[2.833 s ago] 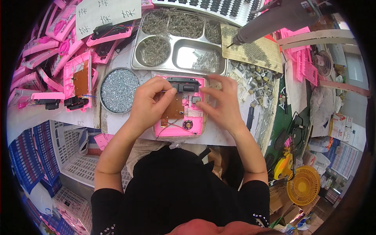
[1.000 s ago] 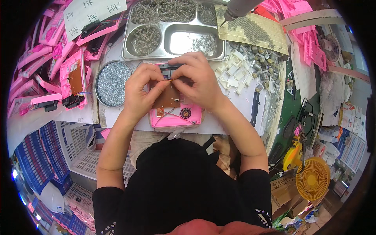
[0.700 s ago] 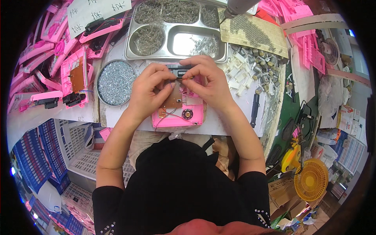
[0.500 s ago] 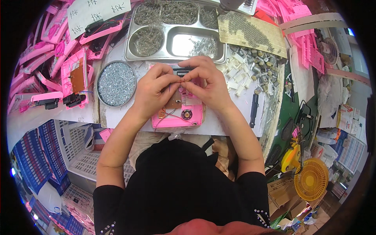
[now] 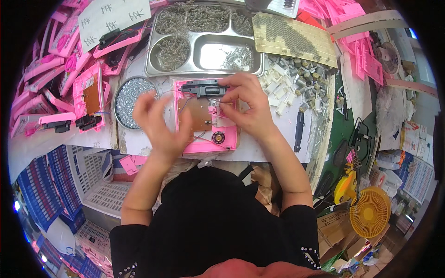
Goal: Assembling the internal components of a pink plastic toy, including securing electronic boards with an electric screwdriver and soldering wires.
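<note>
A pink plastic housing [image 5: 222, 141] lies open on the white work surface in front of me, with a brown circuit board [image 5: 200, 114], a black bar part [image 5: 202, 87] along its far edge and a small round speaker [image 5: 218, 137] inside. My right hand [image 5: 248, 107] rests on the housing's right half, fingertips pinching a small part near the black bar. My left hand [image 5: 160, 123] hovers blurred just left of the housing, fingers apart, holding nothing that I can see.
A round dish of small silver screws [image 5: 129, 95] sits left of the housing. Behind it stands a metal compartment tray [image 5: 204, 44] of small parts. Pink housings [image 5: 88, 95] are piled at the left, white and grey small parts [image 5: 292, 81] at the right. A black tool [image 5: 299, 131] lies right.
My left hand has lifted off the housing and swung out to the left, toward the screw dish. My right hand stays on the housing near the black bar.
</note>
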Demonstrator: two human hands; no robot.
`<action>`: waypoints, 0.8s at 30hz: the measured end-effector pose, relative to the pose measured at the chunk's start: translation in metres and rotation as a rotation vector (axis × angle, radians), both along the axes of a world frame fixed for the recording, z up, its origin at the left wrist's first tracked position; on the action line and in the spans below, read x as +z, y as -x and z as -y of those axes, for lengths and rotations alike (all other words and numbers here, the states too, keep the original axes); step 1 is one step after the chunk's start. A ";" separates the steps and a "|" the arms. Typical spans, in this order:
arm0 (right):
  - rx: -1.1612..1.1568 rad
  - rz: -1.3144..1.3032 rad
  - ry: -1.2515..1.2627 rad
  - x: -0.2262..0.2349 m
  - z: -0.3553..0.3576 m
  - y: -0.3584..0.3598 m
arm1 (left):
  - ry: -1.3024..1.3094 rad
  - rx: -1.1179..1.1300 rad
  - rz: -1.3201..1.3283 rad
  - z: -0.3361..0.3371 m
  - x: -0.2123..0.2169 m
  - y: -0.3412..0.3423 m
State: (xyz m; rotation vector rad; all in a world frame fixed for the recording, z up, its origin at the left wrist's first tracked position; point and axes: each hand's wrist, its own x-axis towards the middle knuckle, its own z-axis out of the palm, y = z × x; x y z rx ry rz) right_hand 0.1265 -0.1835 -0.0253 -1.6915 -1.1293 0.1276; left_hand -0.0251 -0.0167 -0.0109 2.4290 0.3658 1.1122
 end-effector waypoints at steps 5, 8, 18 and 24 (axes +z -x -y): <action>-0.028 -0.133 -0.064 0.005 0.004 0.005 | 0.547 -0.428 -0.264 0.017 0.011 -0.013; -0.026 -0.158 -0.068 0.006 0.002 0.005 | 0.763 -0.454 -0.344 0.010 0.006 -0.023; -0.393 0.169 0.083 0.029 0.111 0.036 | 0.766 -0.527 -0.359 0.005 -0.004 -0.024; -1.219 -0.807 -0.741 0.036 0.306 0.088 | 0.448 -0.526 -0.348 0.014 -0.003 -0.020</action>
